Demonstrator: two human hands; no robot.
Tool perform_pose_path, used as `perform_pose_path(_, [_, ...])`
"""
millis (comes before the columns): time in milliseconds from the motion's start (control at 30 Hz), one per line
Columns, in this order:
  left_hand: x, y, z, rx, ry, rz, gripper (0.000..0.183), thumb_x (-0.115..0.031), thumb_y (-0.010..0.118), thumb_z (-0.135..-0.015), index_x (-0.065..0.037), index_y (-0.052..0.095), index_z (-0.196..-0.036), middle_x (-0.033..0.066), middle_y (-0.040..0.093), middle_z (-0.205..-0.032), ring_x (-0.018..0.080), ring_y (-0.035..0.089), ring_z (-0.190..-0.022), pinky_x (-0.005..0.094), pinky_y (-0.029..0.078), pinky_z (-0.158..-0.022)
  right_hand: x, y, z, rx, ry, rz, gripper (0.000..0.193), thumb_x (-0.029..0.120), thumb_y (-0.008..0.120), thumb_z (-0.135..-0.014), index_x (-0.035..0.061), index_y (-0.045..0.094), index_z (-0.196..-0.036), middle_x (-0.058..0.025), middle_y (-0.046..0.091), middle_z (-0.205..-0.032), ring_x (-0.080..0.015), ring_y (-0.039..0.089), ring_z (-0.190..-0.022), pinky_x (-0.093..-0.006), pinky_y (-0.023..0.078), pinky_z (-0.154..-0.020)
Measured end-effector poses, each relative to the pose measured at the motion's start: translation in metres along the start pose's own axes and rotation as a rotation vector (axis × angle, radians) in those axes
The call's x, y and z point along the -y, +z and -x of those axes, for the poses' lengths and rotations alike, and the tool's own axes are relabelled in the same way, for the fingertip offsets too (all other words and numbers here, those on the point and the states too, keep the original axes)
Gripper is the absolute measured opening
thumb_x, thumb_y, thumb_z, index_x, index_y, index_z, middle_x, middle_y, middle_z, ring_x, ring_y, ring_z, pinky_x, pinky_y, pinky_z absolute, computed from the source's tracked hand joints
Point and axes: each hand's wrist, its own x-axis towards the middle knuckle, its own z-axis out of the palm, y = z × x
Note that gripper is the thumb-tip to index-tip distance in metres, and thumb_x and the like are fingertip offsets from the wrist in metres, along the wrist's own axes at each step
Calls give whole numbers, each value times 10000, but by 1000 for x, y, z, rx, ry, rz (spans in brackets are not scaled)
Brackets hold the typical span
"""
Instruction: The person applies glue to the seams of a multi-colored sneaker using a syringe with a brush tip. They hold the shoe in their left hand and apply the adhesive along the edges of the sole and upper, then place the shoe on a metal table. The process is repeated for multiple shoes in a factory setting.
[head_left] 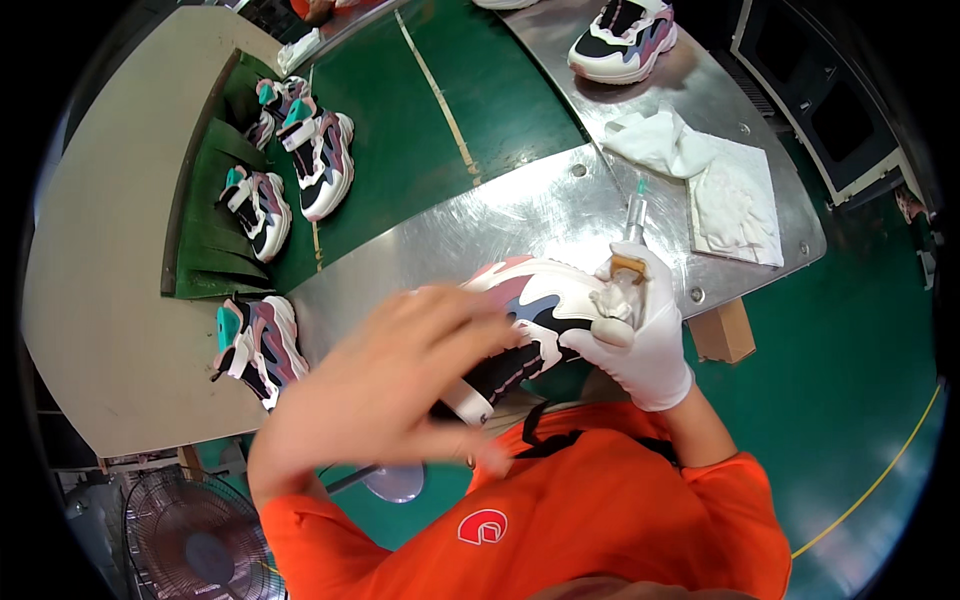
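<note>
A white, pink, blue and black sports shoe lies tilted on its side at the near edge of the metal table, close to my body. My left hand, bare and blurred by motion, is over its near left part with thumb and fingers apart; contact with the shoe cannot be made out. At the shoe's right end is my right hand in a white glove, closed round a brush-like tool with a tan part, a shiny shaft and a green tip. Crumpled-looking white material below the tan part is hard to make out.
Similar shoes stand to the left by a green fringed flap on the green belt. Another shoe is at the far right. White cloths lie right of the tool. A fan stands lower left.
</note>
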Motion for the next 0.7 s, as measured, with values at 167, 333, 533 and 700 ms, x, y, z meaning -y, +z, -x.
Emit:
perform_pose_path(167, [40,36,-101,360,-91,-29,863,-490,833,-623,-30,514,-1280,191,630,-1115,356,603,-1059,416,477,-867,16,1,-3,-55,90,-159,860,-1,811,-656,10,329,-1368,-118,498,-1162,-192,532,-1057,-321,465,-907])
perform_pose_path(333, [45,42,-104,322,-225,197,744,-415,834,-612,-74,568,-1217,157,703,-882,336,684,-820,414,520,-768,13,-20,-2,-37,-10,-194,880,-26,792,-666,14,286,-1385,-119,462,-1198,-213,545,-1127,-316,466,-943])
perform_pose_path(533, [23,-1,-49,-160,-326,284,563,-236,855,-647,-38,628,-1123,115,658,-1055,225,654,-943,329,514,-839,46,-35,-8,-43,-241,-312,906,-133,710,-640,53,260,-1404,-124,442,-1240,-343,503,-1262,-398,459,-994])
perform_pose_path(700, [19,-15,11,-702,-291,638,710,-125,897,-575,-17,553,-1187,42,598,-1093,145,581,-1010,294,464,-902,61,-68,-7,-76,-65,-189,787,-115,663,-673,69,353,-1372,-123,460,-1192,-281,569,-1098,-361,513,-886])
